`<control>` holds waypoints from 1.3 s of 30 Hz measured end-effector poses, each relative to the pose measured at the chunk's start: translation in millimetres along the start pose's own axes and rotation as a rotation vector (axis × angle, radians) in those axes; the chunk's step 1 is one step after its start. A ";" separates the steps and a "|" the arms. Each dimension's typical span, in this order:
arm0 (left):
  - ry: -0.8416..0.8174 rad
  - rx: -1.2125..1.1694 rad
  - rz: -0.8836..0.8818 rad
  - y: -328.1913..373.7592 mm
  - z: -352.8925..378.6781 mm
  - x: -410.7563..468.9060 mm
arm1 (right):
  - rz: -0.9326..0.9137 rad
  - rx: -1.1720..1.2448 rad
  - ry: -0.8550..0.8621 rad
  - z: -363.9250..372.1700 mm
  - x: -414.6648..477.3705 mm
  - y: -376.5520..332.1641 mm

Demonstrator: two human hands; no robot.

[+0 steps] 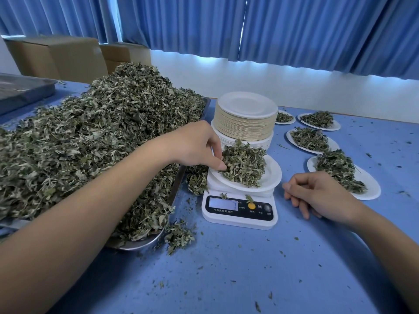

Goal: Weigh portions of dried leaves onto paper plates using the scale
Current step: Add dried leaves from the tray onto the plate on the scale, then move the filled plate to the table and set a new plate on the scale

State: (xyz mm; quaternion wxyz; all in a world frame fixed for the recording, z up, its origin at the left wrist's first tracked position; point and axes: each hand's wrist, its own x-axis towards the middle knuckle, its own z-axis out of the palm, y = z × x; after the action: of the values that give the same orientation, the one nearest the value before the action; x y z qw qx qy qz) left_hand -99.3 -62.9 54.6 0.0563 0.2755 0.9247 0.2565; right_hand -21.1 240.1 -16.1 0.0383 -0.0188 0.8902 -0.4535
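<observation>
Head view: a white kitchen scale [238, 210] sits on a blue table [249, 273]. On its platform rests a paper plate [273, 175] carrying a mound of dried leaves [246, 166]. The left hand [192, 146] reaches in from the scale's left and pinches leaves at the mound's edge. The right hand [317, 193] rests on the table just right of the scale, fingers loosely curled, holding nothing. Left of the scale is a tray [145, 242] with a big leaf heap [90, 137]. Behind the scale stands a stack of empty plates [246, 114], and to its right lie filled plates [371, 189]. The display [223, 203] is too faint to read. This looks like adjusting the portion to weight. The next move probably calls for checking the display, then lifting the plate away.
</observation>
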 end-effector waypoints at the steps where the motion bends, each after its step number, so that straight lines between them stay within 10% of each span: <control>1: 0.001 0.003 -0.003 -0.1 0.2 -0.1 | 0.000 0.003 -0.001 -0.1 -0.1 0.2; 8: 0.210 0.056 -0.121 -10.7 0.3 6.7 | -0.006 0.098 0.094 5.0 1.0 -2.2; 24: 0.088 -0.188 -0.224 -1.8 10.6 5.9 | 0.153 0.588 0.091 15.1 -0.3 -19.9; 39: -0.050 -0.539 -0.271 108.0 50.4 55.7 | 0.214 0.699 0.461 -65.8 -49.0 5.3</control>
State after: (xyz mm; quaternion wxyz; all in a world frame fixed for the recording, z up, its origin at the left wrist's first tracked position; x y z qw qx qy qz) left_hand -82.0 66.9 67.8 0.1841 0.1308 0.8499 0.4761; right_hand 22.1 299.5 20.7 -0.1106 0.1893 0.6653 -0.7137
